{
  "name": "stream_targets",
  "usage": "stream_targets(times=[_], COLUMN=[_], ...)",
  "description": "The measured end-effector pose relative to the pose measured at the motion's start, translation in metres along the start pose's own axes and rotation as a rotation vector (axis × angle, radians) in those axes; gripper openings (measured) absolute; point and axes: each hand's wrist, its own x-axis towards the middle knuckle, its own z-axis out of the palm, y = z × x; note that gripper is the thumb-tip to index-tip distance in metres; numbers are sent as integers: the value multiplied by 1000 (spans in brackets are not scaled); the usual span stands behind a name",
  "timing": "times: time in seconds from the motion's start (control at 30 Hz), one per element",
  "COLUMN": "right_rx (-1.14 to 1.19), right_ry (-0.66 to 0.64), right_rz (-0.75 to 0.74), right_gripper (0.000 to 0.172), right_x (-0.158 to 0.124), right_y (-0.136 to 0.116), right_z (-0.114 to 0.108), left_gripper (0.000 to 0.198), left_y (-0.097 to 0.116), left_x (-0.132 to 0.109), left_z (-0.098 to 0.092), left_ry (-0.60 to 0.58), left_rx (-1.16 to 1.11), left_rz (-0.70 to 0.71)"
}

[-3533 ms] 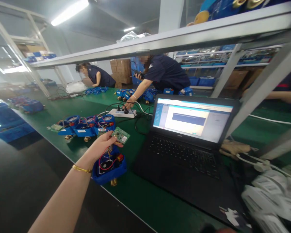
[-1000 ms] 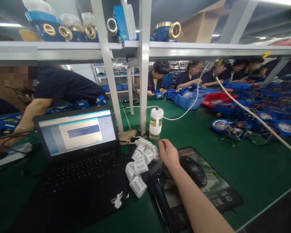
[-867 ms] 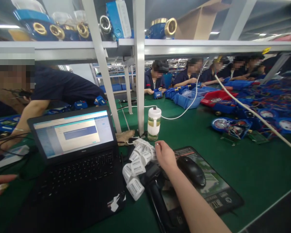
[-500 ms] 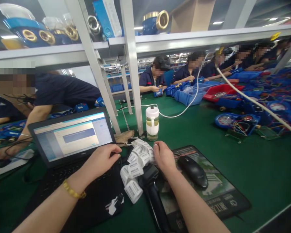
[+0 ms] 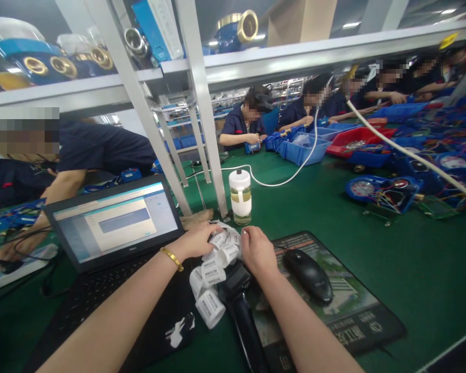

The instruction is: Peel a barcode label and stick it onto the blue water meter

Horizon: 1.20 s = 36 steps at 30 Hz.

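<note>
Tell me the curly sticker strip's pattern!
The sticker strip is white with black barcodes, clearest in head view.

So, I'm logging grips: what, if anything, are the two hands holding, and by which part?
A hold can't be confirmed: the left hand and right hand flank the far end of the barcode labels, contact unclear.

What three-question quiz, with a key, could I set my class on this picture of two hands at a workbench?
1. Multiple choice: the bracelet is worn on which side? A) the wearer's left B) the wearer's right
2. True or false: the mouse lies on the laptop.
3. Fill in: the left hand is at a heap of labels printed with ____.

Key:
1. A
2. False; the mouse lies on the mat.
3. Barcodes
</note>
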Motion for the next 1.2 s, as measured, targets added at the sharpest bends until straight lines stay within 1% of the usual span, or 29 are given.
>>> stream_targets(times=[0.07, 0.17, 0.23, 0.3, 0.47, 0.63, 0.67, 0.8, 0.87, 0.93, 1.07, 1.13, 1.2], right_rx=[9, 29, 49, 75, 170, 355, 418, 736, 885, 1005, 1166, 1208, 1233], right_ry=[3, 4, 2, 0, -15, -30, -37, -80, -91, -86, -68, -59, -52], right_rz=[-6, -8, -4, 9, 103, 268, 300, 394, 403, 393, 354, 334, 310], right_gripper=[20, 21, 21, 21, 21, 20, 21, 32, 39, 42, 38, 36, 33], right_x=[0, 0, 0, 0, 1, 4, 5, 10, 11, 11, 11, 11, 10], right_y=[0, 1, 1, 1, 0, 6, 8, 9, 8, 5, 1, 0, -1], right_z=[1, 2, 2, 1, -2, 3, 5, 10, 8, 5, -2, -3, -3], left_gripper=[46, 36, 30, 29, 32, 53, 52, 25, 22, 21, 23, 26, 29], left_y=[1, 3, 4, 3, -3, -6, -5, 10, 19, 25, 29, 31, 34], left_x=[4, 7, 8, 6, -7, -24, -26, -26, -22, -17, -8, -6, -5], left_z=[1, 3, 3, 1, -9, -9, -8, -4, -1, 2, 9, 11, 11], left_ry=[-29, -54, -57, -43, 19, 59, 74, 142, 167, 185, 167, 159, 178], left_rx=[14, 38, 53, 60, 26, -40, -53, -113, -162, -236, -493, -642, -768], left_rz=[12, 12, -2, -16, -27, -18, -23, -68, -91, -115, -175, -215, -253])
